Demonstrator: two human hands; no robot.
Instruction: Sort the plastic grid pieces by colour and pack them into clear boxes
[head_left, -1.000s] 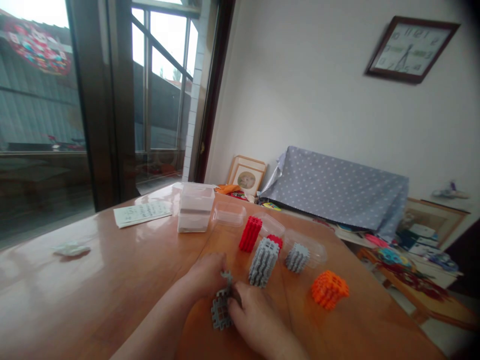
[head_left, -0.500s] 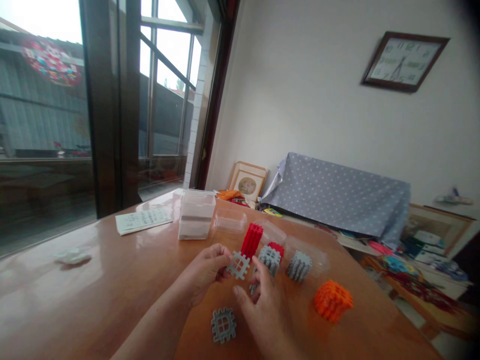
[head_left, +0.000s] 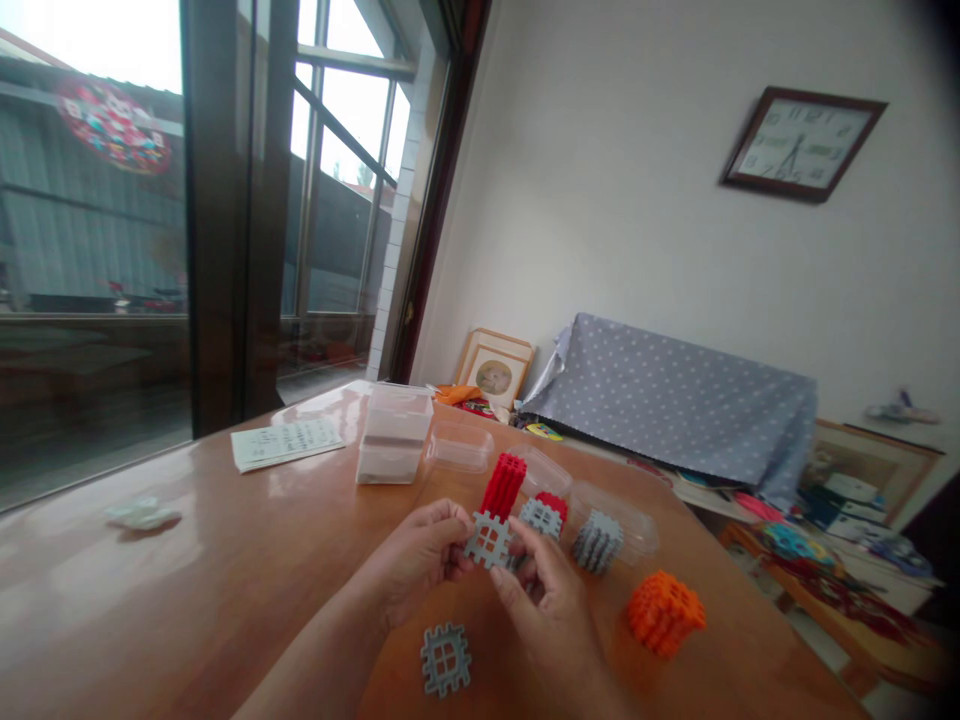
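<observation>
A light grey square building tile [head_left: 489, 541] with notched edges and a window-like centre is held up over the table. My left hand [head_left: 427, 545] pinches its left edge between thumb and fingers. On the opposite side, my right hand [head_left: 544, 590] has its thumb and index finger at the tile's right and lower edge. Another grey tile [head_left: 445, 660] lies flat on the table below my hands. Just behind the held tile stands a tall red stack of tiles [head_left: 503, 484]. Grey tiles [head_left: 541, 514] with red ones behind them are partly hidden by my right hand.
To the right stand a grey stack [head_left: 598, 542] and an orange stack [head_left: 666, 613]. Clear plastic trays [head_left: 459, 446] and a lidded box [head_left: 393, 440] sit farther back. A written paper [head_left: 287, 442] and a crumpled pale item [head_left: 144, 513] lie on the left.
The held tile has moved slightly right, closer to my right hand. My right thumb and index finger have come onto its edge. The view has shifted a little.
</observation>
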